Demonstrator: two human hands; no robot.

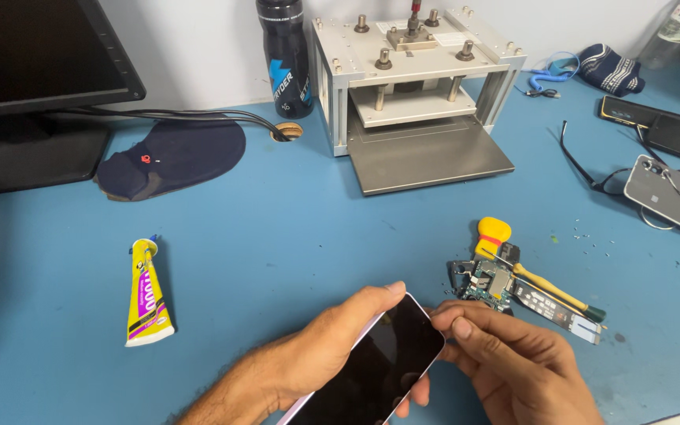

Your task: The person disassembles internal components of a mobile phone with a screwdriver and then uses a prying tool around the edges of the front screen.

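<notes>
Near the blue table's [277, 236] front edge, the left hand [332, 346] grips a dark-screened smartphone [383, 366] while the right hand [505, 354] pinches its top corner, apparently seating the screen; pressing evenly seems next.

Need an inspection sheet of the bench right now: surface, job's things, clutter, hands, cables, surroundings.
Surface: blue table, small specks at right.
Job's things: phone, dark screen up, held by both hands.
Clutter: yellow glue tube; circuit board parts; yellow-handled screwdriver; dark cap.
Hands: left hand grips the phone's left edge; right hand pinches its top right corner.
Cables: black cables run from the monitor.
Surroundings: metal press, bottle, monitor, other phones.
</notes>
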